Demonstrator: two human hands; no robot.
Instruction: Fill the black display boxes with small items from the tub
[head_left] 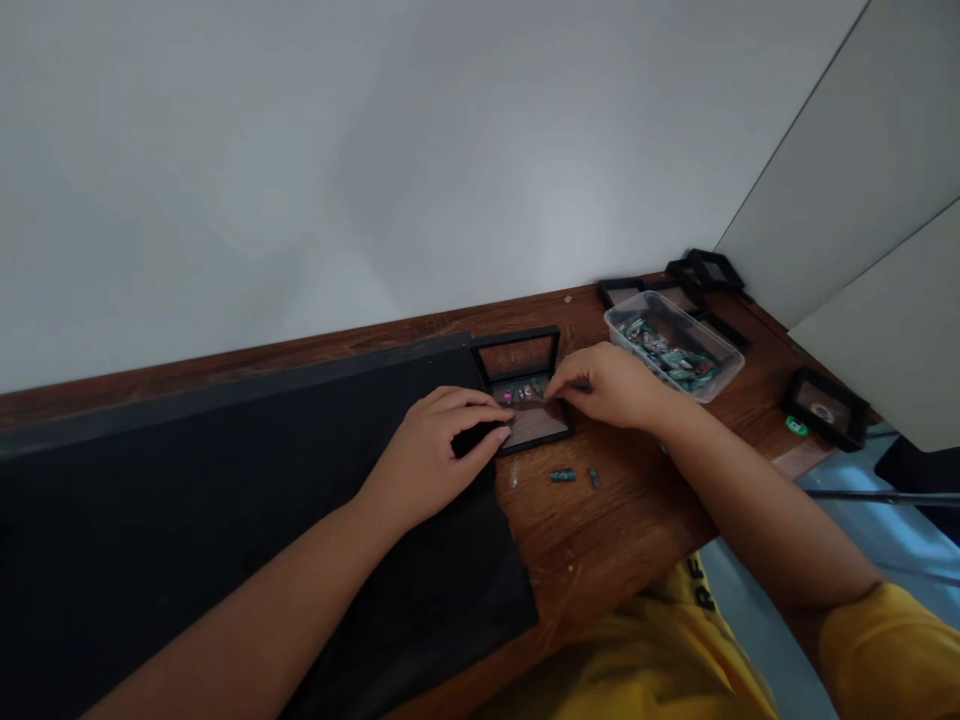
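Observation:
A black-framed box (534, 428) lies open on the wooden table, its framed lid tilted up at the back. Several small shiny pieces (527, 392) sit in a row inside it. My left hand (446, 440) rests at the box's left edge, fingers apart, thumb and fingertips over its border, holding nothing. At the row's right end, my right hand (600, 385) has thumb and forefinger pinched together; what is between them is too small to make out. Two teal pieces, one long (562, 476) and one short (594, 478), lie in front of the box.
A clear plastic tub (720, 385) of similar teal pieces stands to the right. Black frames (716, 268) are grouped behind it. Another black frame (827, 408) and a green round item (796, 426) are at the far right. A black mat (187, 470) covers the table's left side.

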